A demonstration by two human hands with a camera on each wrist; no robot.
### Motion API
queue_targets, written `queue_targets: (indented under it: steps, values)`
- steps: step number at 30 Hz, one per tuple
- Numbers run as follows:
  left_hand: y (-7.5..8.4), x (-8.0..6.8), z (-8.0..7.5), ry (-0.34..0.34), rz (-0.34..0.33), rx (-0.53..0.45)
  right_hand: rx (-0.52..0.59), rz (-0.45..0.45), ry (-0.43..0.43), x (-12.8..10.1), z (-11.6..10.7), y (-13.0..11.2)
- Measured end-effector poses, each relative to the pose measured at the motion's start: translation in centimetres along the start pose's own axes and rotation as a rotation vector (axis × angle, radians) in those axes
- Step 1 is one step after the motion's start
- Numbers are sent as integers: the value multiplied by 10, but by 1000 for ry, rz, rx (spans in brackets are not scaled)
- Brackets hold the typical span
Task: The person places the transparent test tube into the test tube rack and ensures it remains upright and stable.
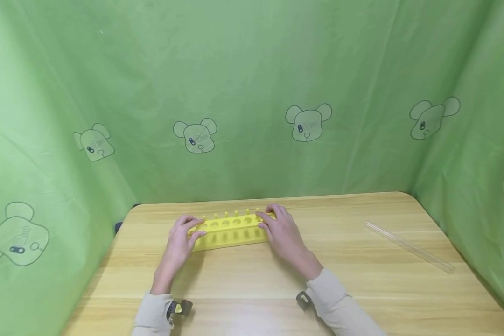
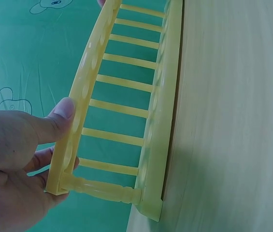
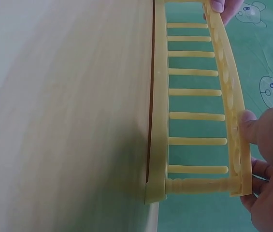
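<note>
A yellow plastic test tube rack (image 1: pixel 231 232) stands upright near the middle of the table, with a row of round holes along its top bar and a row of pegs behind. My left hand (image 1: pixel 180 239) grips the left end of the top bar, thumb on the near side and fingers behind it. At the opposite end, my right hand (image 1: pixel 283 233) holds the bar the same way. In the left wrist view the thumb (image 2: pixel 61 113) presses the bar's edge above the end post. No tubes sit in the rack's holes.
On the right side of the wooden table (image 1: pixel 243 284) lies a clear glass test tube (image 1: pixel 409 247), slanted toward the near right. Green curtains (image 1: pixel 252 84) printed with bear heads hang behind the table and at both sides.
</note>
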State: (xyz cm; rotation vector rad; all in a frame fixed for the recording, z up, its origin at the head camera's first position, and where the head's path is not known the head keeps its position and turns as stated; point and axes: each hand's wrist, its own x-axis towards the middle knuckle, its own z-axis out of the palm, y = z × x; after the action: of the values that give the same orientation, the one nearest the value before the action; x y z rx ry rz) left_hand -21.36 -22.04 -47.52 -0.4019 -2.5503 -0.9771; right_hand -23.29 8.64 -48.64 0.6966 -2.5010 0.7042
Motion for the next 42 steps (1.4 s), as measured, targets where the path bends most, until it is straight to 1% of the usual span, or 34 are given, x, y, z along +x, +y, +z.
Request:
queue_targets:
  steps: [10,17,24,27,34,42]
  values:
    - [7,3,7,4,19,-19,-18,15,-11,-4,-5,8]
    - [11,5,12,-5,9,-20,-15,45,-29,-8,-10,12]
    - [15,8,18,16,47,-13,-17,57,-22,-12,-15,16]
    - [18,10,20,17,50,-10,-22,66,-25,-13,-17,18]
    - [22,12,23,-12,26,-16,-16,84,-29,-15,-21,21]
    - [28,15,27,-22,29,-40,-16,86,-23,-19,-28,26]
